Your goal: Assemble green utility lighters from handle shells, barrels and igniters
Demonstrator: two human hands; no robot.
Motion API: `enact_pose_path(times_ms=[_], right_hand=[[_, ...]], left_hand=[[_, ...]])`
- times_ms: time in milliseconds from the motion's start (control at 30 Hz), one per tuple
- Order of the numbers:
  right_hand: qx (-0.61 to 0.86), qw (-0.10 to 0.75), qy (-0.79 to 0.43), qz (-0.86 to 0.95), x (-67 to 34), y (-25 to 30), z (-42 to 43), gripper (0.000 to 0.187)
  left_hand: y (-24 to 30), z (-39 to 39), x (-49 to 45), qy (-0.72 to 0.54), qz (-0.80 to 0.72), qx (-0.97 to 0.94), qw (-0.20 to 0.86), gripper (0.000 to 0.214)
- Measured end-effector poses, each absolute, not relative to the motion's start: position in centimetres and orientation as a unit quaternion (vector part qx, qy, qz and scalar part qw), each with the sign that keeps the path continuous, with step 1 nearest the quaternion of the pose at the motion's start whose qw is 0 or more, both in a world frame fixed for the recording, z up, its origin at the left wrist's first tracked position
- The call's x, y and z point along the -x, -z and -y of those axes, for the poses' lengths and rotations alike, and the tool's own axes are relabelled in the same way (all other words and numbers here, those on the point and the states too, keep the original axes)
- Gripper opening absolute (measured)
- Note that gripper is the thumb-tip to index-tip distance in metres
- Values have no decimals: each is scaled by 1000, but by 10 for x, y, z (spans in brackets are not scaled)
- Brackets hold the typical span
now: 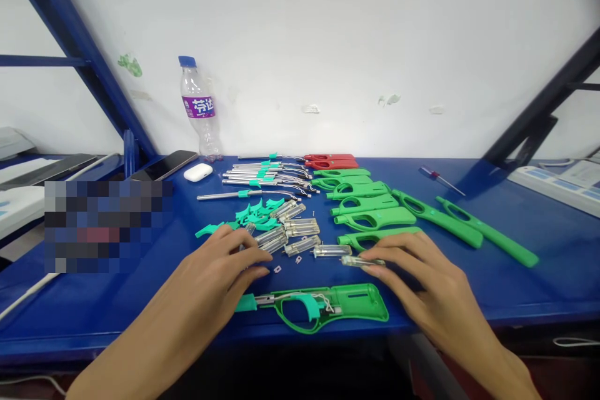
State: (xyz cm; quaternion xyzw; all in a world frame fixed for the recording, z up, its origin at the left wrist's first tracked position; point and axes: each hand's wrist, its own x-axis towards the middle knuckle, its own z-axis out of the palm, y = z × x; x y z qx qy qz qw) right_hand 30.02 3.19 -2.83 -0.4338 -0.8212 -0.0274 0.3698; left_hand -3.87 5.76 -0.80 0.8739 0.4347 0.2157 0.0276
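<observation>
My right hand (422,275) pinches a clear lighter fuel tank (351,260) between thumb and fingertips, just above the table. My left hand (225,269) hovers beside a pile of similar clear fuel tanks (272,240). Its fingers are bent, the thumb slightly apart from the fingertips, and nothing shows between them. In front of me lies an open green lighter half-shell (360,303). A metal tube, thin wires and a teal trigger (307,305) sit in it; its left end is partly behind my left hand. Small pink pieces (299,259) lie between my hands.
Teal triggers (255,212) are heaped behind the tanks. Metal rods with wires (248,178), green shells (375,219) and a red shell (330,160) lie further back. A screwdriver (443,181) is at right; a bottle (199,109), phone (164,165) and white case (197,172) are at left.
</observation>
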Motion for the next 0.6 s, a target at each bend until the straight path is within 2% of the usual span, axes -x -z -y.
enact_pose_path(times_ms=[167,433,600], right_hand=[[422,405,22,811,-299,29,-31,11],[410,420,2,809,-298,27,-31,14],[383,423,-17,821,-281,-11,-50,10]], left_hand=[[-1,-68,17,-80,-449,-890,15,23],[4,-62,-1,-44,-432,-899,-55,31],[-17,-64,2,-72,-462,-879,-93,32]])
